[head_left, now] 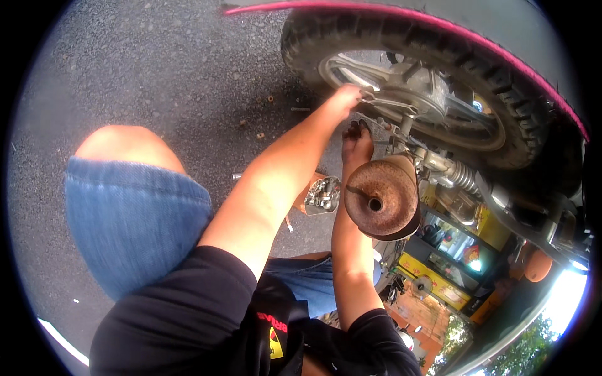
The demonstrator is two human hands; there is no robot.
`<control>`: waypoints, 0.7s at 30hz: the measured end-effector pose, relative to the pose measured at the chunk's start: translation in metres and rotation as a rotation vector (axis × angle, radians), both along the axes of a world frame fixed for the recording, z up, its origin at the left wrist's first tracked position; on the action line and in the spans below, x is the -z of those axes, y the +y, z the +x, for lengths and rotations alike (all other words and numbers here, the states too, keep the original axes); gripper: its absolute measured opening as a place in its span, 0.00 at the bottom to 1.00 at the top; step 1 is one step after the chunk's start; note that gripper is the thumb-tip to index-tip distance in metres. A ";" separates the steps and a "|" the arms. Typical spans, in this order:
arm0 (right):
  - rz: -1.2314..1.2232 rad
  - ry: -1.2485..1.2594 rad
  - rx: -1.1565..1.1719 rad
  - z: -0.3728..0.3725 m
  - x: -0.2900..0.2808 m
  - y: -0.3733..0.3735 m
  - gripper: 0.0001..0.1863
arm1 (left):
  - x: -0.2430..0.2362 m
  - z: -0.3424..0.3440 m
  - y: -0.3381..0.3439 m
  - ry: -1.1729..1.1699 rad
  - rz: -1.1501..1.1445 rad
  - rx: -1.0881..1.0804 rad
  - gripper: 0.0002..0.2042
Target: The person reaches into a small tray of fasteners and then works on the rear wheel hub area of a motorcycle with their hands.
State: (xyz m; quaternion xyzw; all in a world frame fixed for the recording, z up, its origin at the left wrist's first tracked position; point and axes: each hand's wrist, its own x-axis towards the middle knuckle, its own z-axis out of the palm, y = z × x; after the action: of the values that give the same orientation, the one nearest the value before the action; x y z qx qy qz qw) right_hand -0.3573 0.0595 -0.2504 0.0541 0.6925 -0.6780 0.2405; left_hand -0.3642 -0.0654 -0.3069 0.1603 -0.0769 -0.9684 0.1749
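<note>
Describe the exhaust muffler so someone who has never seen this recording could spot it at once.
Start at the big knobby tyre, upper right. Below the wheel hub, the exhaust muffler faces the camera end-on, partly covering the right forearm. Its broad, rust-brown round end with a small dark hole sets it apart from the ribbed, greyish shock absorber nearby.

Grey asphalt; apparently nuts on top

Left arm stretched forward, slanting rightward; left hand was turned partly from view; right arm extended too, right hand nearby, dark-smudged fingers curled
</note>
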 end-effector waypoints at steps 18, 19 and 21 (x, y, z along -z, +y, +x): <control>0.071 0.468 -0.152 0.058 -0.002 -0.022 0.14 | 0.025 0.099 0.033 0.159 0.215 0.112 0.13; 0.108 0.476 -0.163 0.062 -0.004 -0.025 0.14 | 0.026 0.102 0.032 0.162 0.203 0.092 0.13; 0.178 0.521 -0.192 0.063 0.001 -0.022 0.14 | 0.027 0.106 0.033 0.173 0.178 0.074 0.13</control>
State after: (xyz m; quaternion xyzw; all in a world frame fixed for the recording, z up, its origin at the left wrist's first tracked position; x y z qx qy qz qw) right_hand -0.2943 0.0372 -0.2513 -0.1669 0.7896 -0.5799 0.1118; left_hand -0.2582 -0.0321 -0.3338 0.0880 0.0191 -0.9874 0.1298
